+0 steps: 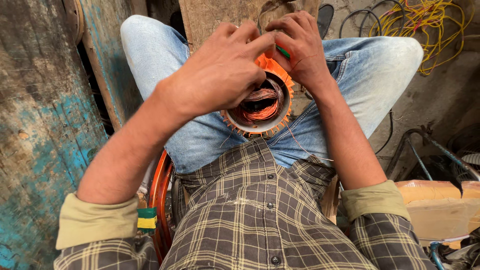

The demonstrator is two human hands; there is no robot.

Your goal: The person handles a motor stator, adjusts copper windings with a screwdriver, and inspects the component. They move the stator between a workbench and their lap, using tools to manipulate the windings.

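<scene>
The motor stator [262,107] rests on the person's lap between the thighs, its round opening facing up; the left hand [220,75] covers its upper left portion, so only the lower and right part of the rim shows. Copper wire coils [260,102] fill the bore, and orange insulation tabs [280,75] stand out around the rim. The left hand lies over the stator with fingers curled and fingertips pinched together at the top edge; what they pinch is hidden between the two hands. The right hand [300,47] meets it at the same spot, fingers bent and closed on a small green object [283,51], only a sliver of which shows, and a thin strand of wire crosses the wrist. A loose copper strand [300,145] trails from the stator's lower edge across the jeans. Room is tight: a worn blue-painted wooden board [40,125] stands close on the left, and a metal frame [430,150] and a tan cardboard box [440,205] crowd the right. Tangled yellow wire [430,25] lies at upper right, cut off by the frame edge. A small green-and-yellow tape roll [147,220] sits beside the left sleeve, next to an orange curved rim [159,200] that is mostly hidden under the shirt.
</scene>
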